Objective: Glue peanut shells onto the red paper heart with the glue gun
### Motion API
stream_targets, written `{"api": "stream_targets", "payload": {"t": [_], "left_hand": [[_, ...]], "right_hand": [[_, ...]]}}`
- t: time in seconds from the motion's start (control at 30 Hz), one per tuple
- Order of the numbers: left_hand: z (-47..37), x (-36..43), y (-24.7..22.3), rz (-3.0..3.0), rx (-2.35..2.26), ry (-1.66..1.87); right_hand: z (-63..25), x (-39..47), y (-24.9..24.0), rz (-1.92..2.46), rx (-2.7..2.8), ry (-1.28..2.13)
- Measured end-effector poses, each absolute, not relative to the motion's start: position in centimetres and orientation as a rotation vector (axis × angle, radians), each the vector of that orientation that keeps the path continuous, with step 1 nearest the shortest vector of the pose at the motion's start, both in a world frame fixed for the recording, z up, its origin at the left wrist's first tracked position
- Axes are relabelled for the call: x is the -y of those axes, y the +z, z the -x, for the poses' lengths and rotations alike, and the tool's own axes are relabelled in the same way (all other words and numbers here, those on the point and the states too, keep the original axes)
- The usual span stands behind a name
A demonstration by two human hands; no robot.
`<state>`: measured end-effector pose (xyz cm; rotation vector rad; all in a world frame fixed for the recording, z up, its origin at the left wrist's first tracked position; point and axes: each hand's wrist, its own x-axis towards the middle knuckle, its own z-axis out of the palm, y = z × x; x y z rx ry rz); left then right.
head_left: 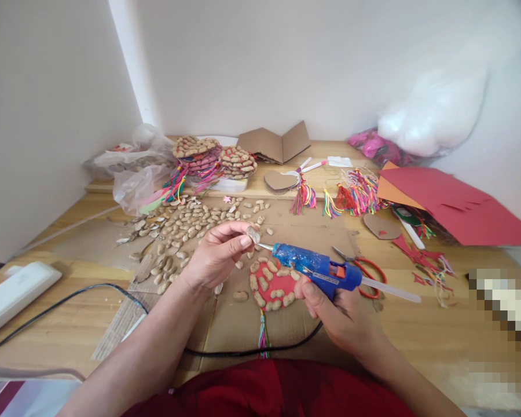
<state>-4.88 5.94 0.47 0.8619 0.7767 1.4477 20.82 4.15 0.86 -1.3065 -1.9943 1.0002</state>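
Between the thumb and fingers of my left hand [219, 252] is a peanut shell [253, 234], its pale hollow side partly showing. My right hand [336, 313] grips a blue hot glue gun [315, 266], a clear glue stick poking out of its back. The metal nozzle points left and meets or nearly meets the shell. Below them lies a red heart [282, 284] edged with peanuts, with several more stuck inside the border. A multicoloured tassel [263, 333] hangs from its lower tip.
Loose peanuts [191, 220] spread over cardboard at the left. Orange-handled scissors [367, 275] lie right of the gun. A black cord [243, 351] crosses the front. Finished peanut pieces [237, 162], cardboard hearts [280, 181], tassels [360, 191] and red sheets [464, 197] sit farther back.
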Motion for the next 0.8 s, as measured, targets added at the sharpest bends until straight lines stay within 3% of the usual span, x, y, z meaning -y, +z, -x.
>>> {"api": "stream_targets", "payload": {"t": [0.8], "left_hand": [[4.88,-5.94,0.70,-0.816,-0.785,1.453]], "right_hand": [[-20.68,-4.11,1.29,1.257,1.927,1.076]]}}
